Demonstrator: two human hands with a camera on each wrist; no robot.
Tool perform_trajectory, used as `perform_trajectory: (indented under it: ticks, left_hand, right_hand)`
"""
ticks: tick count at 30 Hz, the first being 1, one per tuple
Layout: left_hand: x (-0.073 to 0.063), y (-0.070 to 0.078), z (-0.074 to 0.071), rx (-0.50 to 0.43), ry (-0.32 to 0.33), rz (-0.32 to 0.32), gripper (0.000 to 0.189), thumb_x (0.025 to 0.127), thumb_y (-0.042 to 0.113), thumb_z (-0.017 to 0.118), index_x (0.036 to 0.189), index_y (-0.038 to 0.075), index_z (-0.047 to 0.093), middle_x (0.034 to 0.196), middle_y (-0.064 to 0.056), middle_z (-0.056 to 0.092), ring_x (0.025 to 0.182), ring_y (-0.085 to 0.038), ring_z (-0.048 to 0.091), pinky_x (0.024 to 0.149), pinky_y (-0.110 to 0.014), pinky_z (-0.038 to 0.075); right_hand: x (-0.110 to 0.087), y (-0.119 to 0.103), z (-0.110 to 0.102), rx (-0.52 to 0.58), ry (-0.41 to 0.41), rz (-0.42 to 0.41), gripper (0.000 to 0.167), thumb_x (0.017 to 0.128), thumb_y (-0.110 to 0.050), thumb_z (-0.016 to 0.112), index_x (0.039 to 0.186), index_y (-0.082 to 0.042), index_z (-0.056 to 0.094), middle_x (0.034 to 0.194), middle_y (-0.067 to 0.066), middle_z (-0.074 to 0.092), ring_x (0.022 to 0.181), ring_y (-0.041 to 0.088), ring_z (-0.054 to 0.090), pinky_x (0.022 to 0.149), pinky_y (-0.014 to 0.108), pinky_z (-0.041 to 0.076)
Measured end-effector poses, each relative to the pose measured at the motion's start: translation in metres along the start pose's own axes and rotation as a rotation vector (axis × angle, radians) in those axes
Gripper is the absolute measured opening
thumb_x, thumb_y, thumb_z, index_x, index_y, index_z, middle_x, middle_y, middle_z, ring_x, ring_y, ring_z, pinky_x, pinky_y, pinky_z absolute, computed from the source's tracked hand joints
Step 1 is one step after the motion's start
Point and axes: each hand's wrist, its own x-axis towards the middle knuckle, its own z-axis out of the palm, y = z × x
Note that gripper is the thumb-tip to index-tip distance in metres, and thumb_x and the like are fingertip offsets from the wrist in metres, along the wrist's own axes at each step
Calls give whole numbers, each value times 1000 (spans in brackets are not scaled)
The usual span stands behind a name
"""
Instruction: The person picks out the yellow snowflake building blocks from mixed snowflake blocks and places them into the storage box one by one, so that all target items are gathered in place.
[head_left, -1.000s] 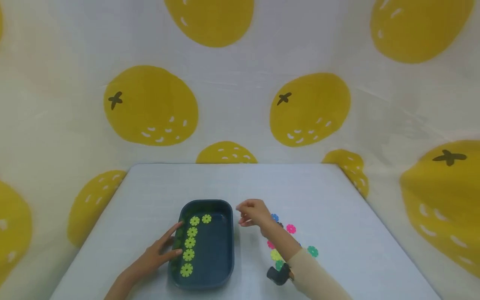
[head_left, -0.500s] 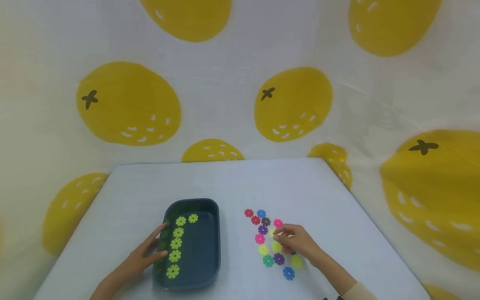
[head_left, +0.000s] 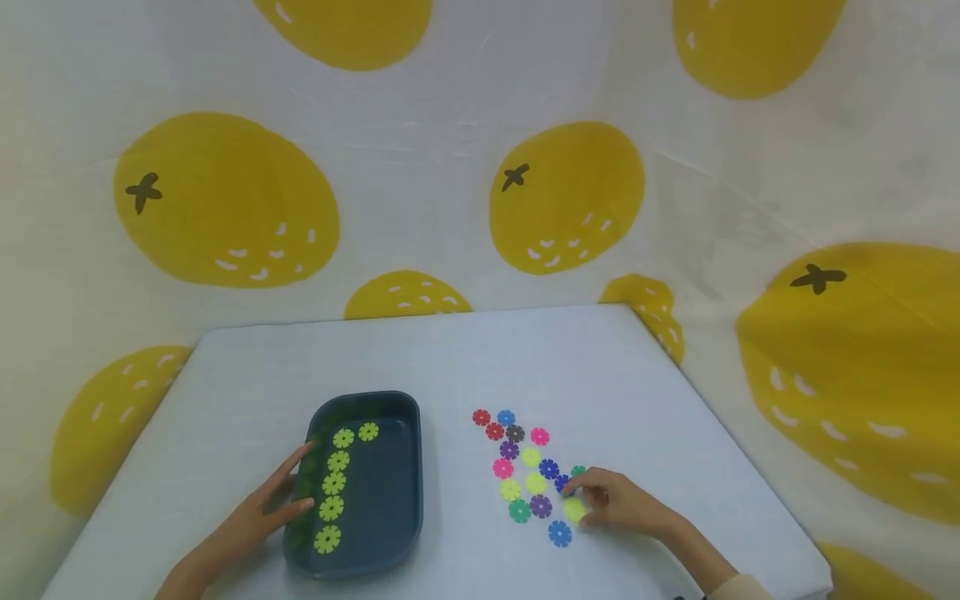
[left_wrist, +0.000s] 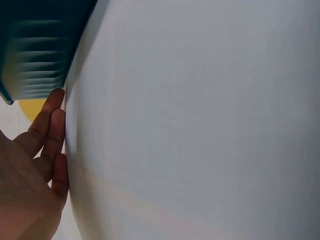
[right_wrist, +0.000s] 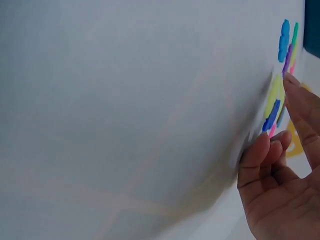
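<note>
White table (head_left: pixel 450 358), logged by me from a remote station, near to far. One pale sleeve (head_left: pixel 738 588) at the right wrist. One blue notched disc (head_left: pixel 559 534), lying flat toward the near side of the right hand's thumb. One left hand (head_left: pixel 258 510), fingers extended and spread, forefinger and thumb at the rim of the tray beside it. One right hand (head_left: pixel 615 502), fingers bent, forefinger and thumb to either side of a yellow notched disc (head_left: pixel 573 511); whether they pinch it I cannot tell. One dark blue-green tray (head_left: pixel 419 467), between the hands, close against the left hand and well apart from the right. Its contents I count as six yellow discs (head_left: pixel 333 482): five in a column along the side next to the left hand, the sixth beside the column's far end, on the side toward the right hand. Between tray and right hand, a loose scatter: green disc (head_left: pixel 520 511), purple disc (head_left: pixel 541 506), three further yellow ones, two dark blue discs (head_left: pixel 549 469), one of them just by the right forefinger. One second green one, just beyond the right hand. Farther off from that hand: pink, purple, dark grey, light blue and red pieces. Beyond both hands and the table's far edge, a white backdrop (head_left: pixel 420 183) printed with large yellow fruit.
</note>
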Motion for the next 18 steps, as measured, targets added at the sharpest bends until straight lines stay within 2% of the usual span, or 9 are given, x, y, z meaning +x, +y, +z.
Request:
perform_trajectory:
  ticks: [6, 10, 18]
  left_hand:
    - [1, -1, -1, 1, 3, 0, 88, 97, 42, 61, 160, 32, 1, 165, -23, 2, 144, -57, 14, 105, -79, 23]
    - [1, 0, -1, 1, -2, -12, 87, 98, 41, 61, 160, 32, 1, 165, -24, 2, 144, -57, 14, 105, -79, 25]
    - [1, 1, -2, 13, -15, -47, 89, 97, 44, 60, 160, 30, -1, 163, -27, 5, 144, -57, 15, 104, -79, 26]
  right_hand:
    - [-3, 3, 1, -81, -1, 63, 38, 80, -16, 77, 117, -27, 71, 99, -1, 58, 84, 8, 48, 73, 20, 44]
    - [-4, 5, -1, -114, 1, 79, 40, 80, -16, 77, 117, -29, 71, 93, -1, 54, 83, 8, 46, 72, 21, 42]
    - [-5, 8, -2, -109, 2, 49, 37, 83, -20, 76, 119, -27, 71, 90, 0, 51, 82, 7, 44, 70, 20, 39]
